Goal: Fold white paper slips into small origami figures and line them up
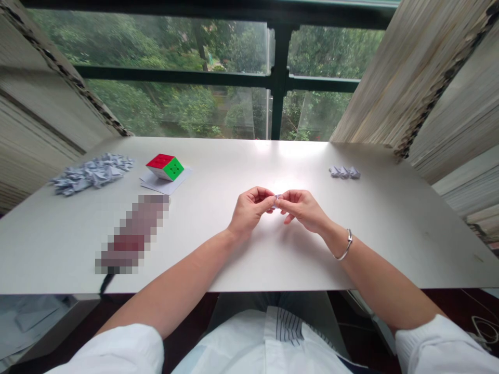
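Observation:
A small folded piece of white paper (277,197) is pinched between my two hands above the middle of the white table (218,265). My left hand (251,208) grips it from the left with thumb and index finger. From the right, the thumb and index finger of my right hand (303,209) close on it too, and its lower fingers hang loosely curled. Most of the paper is hidden behind the fingertips, so its exact shape cannot be made out.
At the back left lies a pile of folded paper pieces (93,174). Beside it a puzzle cube (166,166) rests on white paper sheets (177,184). A blurred-out object (132,236) lies nearer. Several joined paper pieces (345,172) sit back right, before the window (175,104).

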`<state>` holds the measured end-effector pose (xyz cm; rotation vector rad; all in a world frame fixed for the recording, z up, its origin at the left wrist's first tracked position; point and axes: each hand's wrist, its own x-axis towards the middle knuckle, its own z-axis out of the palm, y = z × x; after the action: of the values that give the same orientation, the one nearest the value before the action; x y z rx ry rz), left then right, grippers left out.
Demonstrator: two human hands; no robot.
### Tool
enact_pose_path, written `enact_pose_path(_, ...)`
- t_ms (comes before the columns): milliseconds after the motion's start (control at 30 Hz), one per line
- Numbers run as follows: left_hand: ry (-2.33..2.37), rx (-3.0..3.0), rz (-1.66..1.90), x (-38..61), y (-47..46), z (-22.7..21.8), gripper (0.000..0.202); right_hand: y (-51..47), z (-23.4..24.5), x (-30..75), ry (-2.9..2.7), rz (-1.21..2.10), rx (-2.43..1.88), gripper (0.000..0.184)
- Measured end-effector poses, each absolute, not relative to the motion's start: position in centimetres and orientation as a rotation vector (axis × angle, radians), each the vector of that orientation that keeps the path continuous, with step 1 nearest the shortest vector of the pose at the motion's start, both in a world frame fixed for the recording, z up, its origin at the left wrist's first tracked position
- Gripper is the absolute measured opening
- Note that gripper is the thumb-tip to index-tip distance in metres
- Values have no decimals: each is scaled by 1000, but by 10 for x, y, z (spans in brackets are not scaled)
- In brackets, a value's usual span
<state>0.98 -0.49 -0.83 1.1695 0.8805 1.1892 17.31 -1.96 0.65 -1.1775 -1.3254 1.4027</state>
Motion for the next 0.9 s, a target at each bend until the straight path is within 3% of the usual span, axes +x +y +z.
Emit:
enact_pose_path(167, 832, 1165, 1241, 9, -3, -12, 29, -19, 7, 174, -1249, 1452, -1117, 34)
enact_pose_path(367, 762, 1240, 1241, 8, -5, -10, 54, -19, 8, 177, -1129, 1530, -1015, 33)
enact_pose_path(467, 807, 1265, 1253, 5, -4, -6, 56, -19, 9, 178, -1201, 1485, -1025, 32)
enact_pose_path(600, 860, 1282, 1209, -1, -2, 1, 50, -20, 9, 184, -1409, 1202, -1017, 36)
enact_pose_path(733, 846, 1276, 1122, -6, 2, 5, 41, -18, 6, 193, -1809, 798, -928, 22)
enact_pose_path(900, 845, 1170, 1143, -8, 7, 3, 49, -17, 2, 197, -2041, 503, -861, 20)
